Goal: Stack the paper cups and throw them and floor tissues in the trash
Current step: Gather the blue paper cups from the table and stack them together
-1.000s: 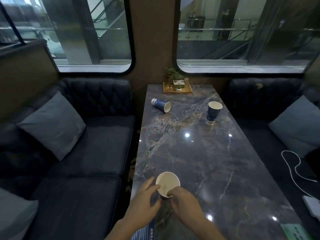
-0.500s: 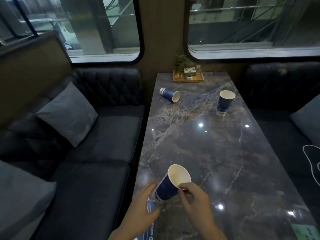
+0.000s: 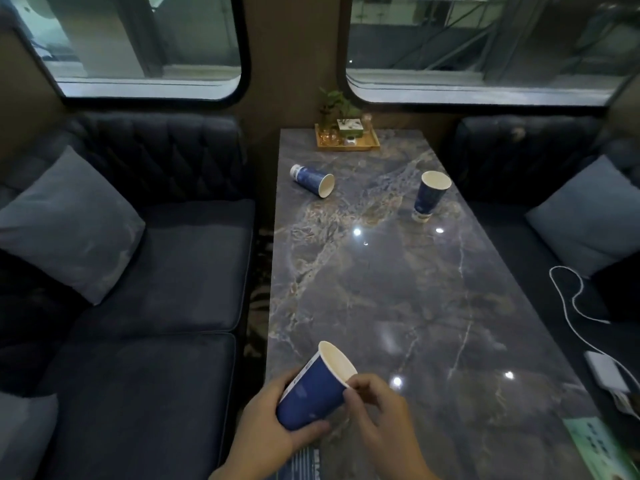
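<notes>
Near the front edge of the marble table (image 3: pixel 398 289), both hands held 1 blue paper cup (image 3: pixel 313 393), tilted so its white mouth pointed up and away to the right. The left hand (image 3: pixel 273 431) was wrapped around the cup's base and lower wall, thumb across the underside, while the right hand (image 3: pixel 381 410) pinched the rim between its fingertips (image 3: pixel 356 384), the remaining fingers curled in. The held cup was lifted off the tabletop. 2 more blue cups sat farther along the table, well apart from each other: a fallen cup (image 3: pixel 311 180) lay on its side toward the left edge, mouth facing right, and an upright cup (image 3: pixel 429 195) stood near the right edge. At the far end, against the wall, a wooden tray (image 3: pixel 367 144) carried a small plant and some small items too dim to identify. Dark sofas flanked the table on both sides, each with a grey cushion (image 3: pixel 65 226). A white cable (image 3: pixel 571 299) trailed over the right-hand seat.
</notes>
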